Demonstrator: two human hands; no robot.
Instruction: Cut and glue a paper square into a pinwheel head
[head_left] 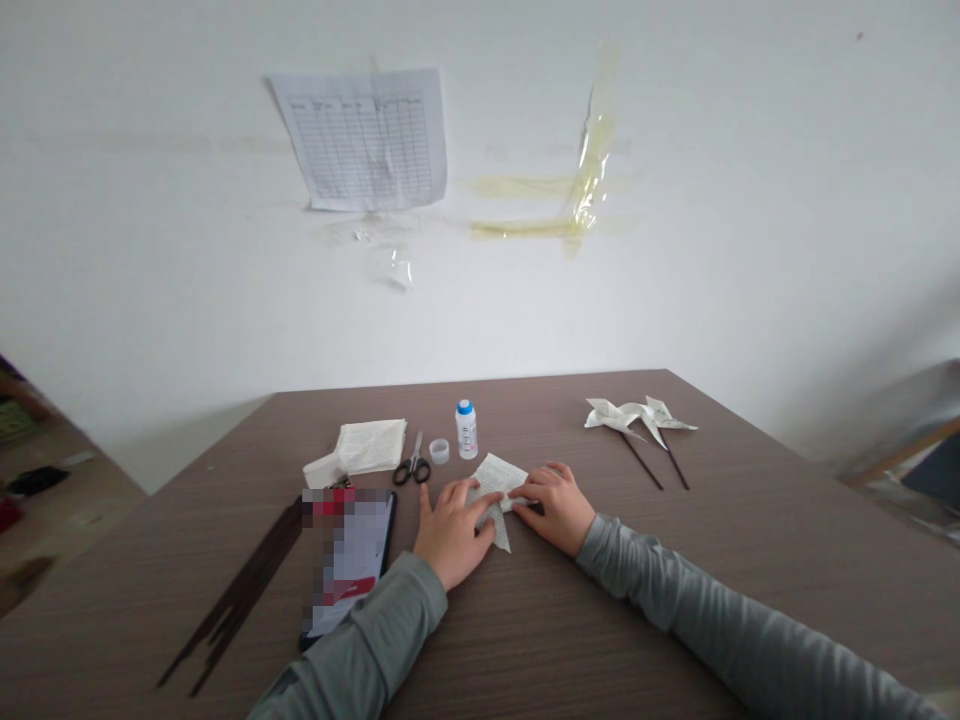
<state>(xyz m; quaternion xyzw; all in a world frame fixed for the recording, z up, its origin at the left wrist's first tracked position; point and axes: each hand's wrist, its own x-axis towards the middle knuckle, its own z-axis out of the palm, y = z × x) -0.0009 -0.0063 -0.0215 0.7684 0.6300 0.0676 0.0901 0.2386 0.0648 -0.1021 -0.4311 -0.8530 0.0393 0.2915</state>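
Both hands, left (452, 533), right (550, 507), on folded paper (495, 478)

the folded paper (491, 478) is mostly covered by the left hand (450, 535) and right hand (551, 505), so you can't really see its middle or how the folds sit. the screen of the black device (349, 560) is pixelated, no way to tell what's on it. the ruled sheet (360, 140) taped to the wall has print too small to read, same for the label on the white bottle (466, 435). the floor clutter (34, 482) at the left edge is blurry, and the wooden furniture (911, 450) on the right is cut off by the frame.
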